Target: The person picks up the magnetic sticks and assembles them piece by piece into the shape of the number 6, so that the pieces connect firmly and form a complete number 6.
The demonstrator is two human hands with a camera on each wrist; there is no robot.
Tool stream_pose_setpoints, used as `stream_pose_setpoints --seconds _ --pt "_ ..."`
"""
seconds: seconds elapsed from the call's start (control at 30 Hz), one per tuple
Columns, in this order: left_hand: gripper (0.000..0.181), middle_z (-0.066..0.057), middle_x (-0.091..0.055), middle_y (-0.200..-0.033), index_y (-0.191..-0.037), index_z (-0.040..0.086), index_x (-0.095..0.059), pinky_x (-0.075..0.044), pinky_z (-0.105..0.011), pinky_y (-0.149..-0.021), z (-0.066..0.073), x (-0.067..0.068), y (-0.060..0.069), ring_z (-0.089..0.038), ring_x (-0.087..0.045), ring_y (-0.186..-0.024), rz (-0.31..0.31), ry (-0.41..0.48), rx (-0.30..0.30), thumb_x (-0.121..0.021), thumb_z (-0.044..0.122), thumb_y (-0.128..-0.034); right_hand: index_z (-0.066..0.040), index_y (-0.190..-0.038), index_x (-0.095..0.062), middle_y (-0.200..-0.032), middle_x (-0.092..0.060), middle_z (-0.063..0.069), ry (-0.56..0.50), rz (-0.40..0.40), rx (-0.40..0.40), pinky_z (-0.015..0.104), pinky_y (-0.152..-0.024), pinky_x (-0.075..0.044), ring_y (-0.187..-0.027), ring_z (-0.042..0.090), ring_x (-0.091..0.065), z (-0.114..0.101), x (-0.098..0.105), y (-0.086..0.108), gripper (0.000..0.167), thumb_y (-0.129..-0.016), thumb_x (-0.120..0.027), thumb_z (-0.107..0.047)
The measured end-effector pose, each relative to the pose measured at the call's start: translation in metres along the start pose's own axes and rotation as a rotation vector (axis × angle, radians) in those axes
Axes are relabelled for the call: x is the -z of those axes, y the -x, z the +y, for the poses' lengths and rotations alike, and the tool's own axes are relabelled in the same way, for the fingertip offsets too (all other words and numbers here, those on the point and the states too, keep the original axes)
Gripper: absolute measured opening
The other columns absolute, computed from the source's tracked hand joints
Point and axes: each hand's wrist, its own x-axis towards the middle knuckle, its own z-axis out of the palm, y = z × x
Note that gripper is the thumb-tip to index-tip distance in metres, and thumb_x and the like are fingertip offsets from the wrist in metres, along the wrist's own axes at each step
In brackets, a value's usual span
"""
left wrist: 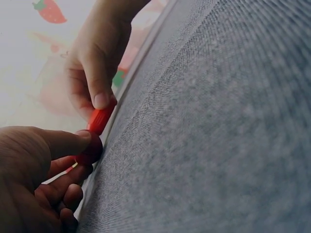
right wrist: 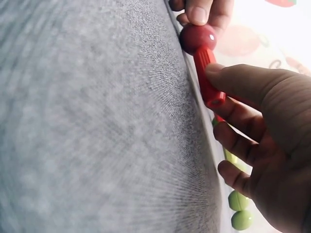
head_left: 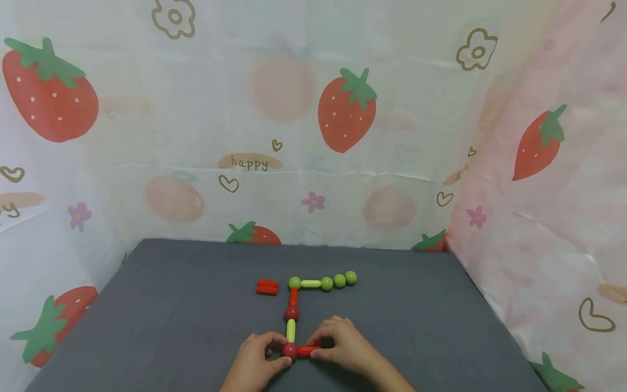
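My left hand (head_left: pixel 257 359) pinches a dark red ball (head_left: pixel 290 351) between thumb and fingers, low in the head view. With thumb and fingers my right hand (head_left: pixel 345 344) pinches a red rod (head_left: pixel 307 351), whose end meets that ball's right side. In the right wrist view, the red rod (right wrist: pixel 209 80) lines up with the red ball (right wrist: pixel 198 39). From the held ball a yellow-green rod (head_left: pixel 291 331) leads up to a second dark red ball (head_left: pixel 292 313). Above it a red rod (head_left: pixel 294 296) reaches a green ball (head_left: pixel 294 283).
A yellow-green rod (head_left: pixel 311 284) runs right from the top green ball to another green ball (head_left: pixel 326 284). Two more green balls (head_left: pixel 345 279) follow in a row. Left of the chain lie two red rods (head_left: pixel 266 287) side by side. Grey cloth (head_left: pixel 171 316) covers the table; a strawberry-print curtain surrounds it.
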Motion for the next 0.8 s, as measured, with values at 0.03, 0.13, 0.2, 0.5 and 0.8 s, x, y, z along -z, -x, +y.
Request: stream_pose_setpoints --seconds 0.03,0.13,0.2,0.5,0.8 --pt "0.033 0.007 -0.069 -0.095 -0.107 0.019 -0.074 -0.040 -0.035 -0.072 0.000 0.000 0.000 -0.018 -0.048 -0.085 -0.003 -0.002 -0.001 -0.088 0.032 -0.0800 -0.037 -0.099 -0.079 -0.091 -0.066 -0.025 0.002 -0.001 0.002 0.031 -0.086 -0.038 -0.090 0.001 -0.053 0.000 0.000 0.000 0.013 -0.086 -0.082 -0.038" --pt "0.032 0.007 -0.067 -0.093 -0.106 0.020 -0.073 -0.040 -0.034 -0.071 -0.001 -0.001 -0.001 -0.018 -0.048 -0.084 -0.014 -0.014 -0.004 -0.088 0.032 -0.0806 -0.037 -0.099 -0.078 -0.091 -0.065 -0.025 0.004 0.000 0.001 0.031 -0.086 -0.038 -0.090 0.001 -0.054 0.000 -0.001 0.000 0.013 -0.086 -0.082 -0.038" --pt "0.031 0.006 -0.065 -0.092 -0.106 0.020 -0.073 -0.040 -0.035 -0.071 -0.001 -0.001 -0.001 -0.019 -0.048 -0.084 -0.020 -0.024 -0.011 -0.088 0.032 -0.0810 -0.037 -0.099 -0.078 -0.091 -0.065 -0.025 0.002 -0.001 -0.004 0.032 -0.085 -0.038 -0.090 0.001 -0.053 0.000 -0.002 0.001 0.013 -0.086 -0.082 -0.038" --pt "0.035 0.009 -0.063 -0.091 -0.107 0.019 -0.071 -0.040 -0.033 -0.071 0.004 0.002 0.002 -0.016 -0.046 -0.084 0.014 -0.104 -0.099 -0.088 0.035 -0.0799 -0.037 -0.099 -0.077 -0.090 -0.065 -0.024 -0.004 0.004 -0.026 0.033 -0.086 -0.037 -0.089 0.001 -0.053 -0.002 -0.003 0.003 0.014 -0.086 -0.082 -0.039" --pt "0.034 0.013 -0.063 -0.094 -0.106 0.024 -0.072 -0.042 -0.032 -0.076 0.013 0.003 0.002 -0.010 -0.046 -0.086 0.076 -0.243 -0.251 -0.088 0.038 -0.0789 -0.036 -0.099 -0.077 -0.092 -0.065 -0.025 0.023 0.016 -0.016 0.034 -0.086 -0.037 -0.088 -0.001 -0.052 -0.003 -0.003 0.003 0.015 -0.086 -0.083 -0.039"
